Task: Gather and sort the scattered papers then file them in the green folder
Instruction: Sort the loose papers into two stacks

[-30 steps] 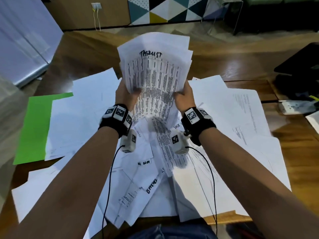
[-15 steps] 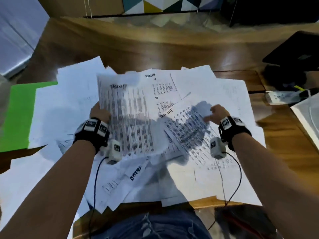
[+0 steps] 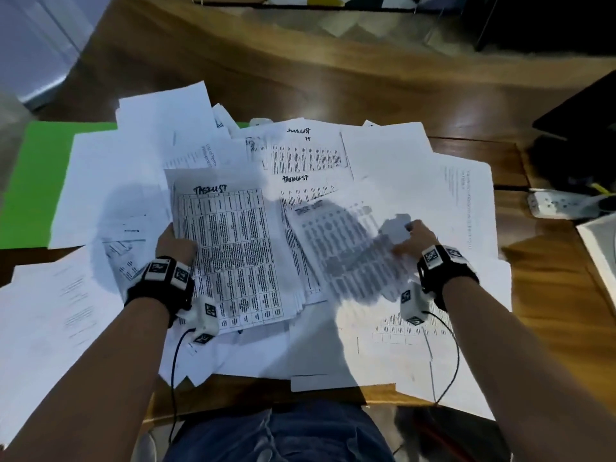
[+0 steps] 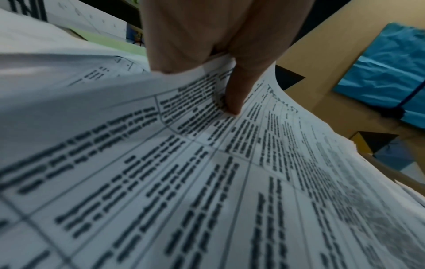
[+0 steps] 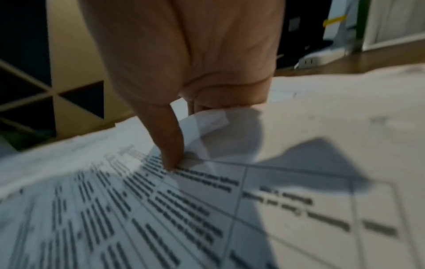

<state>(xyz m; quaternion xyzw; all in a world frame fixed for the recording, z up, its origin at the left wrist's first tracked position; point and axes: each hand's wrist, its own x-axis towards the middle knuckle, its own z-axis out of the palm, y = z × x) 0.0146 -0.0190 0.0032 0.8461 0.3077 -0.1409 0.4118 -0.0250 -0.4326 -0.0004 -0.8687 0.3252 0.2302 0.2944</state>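
Note:
White printed papers lie scattered over the wooden table. The green folder lies flat at the far left, partly under sheets. My left hand grips the left edge of a stack headed "TASKLIST", held low over the pile. In the left wrist view the thumb presses on the stack's top sheet, the other fingers hidden beneath. My right hand pinches the right edge of a blurred table sheet. In the right wrist view its thumb lies on that sheet with fingers curled under the edge.
A white power strip and a black object sit at the table's right. Another white sheet pokes in at the right edge. Papers overhang the near table edge above my lap.
The stack, held upright by both hands a second ago, has come down flat in the left hand alone. My right hand moved right and took hold of a separate sheet.

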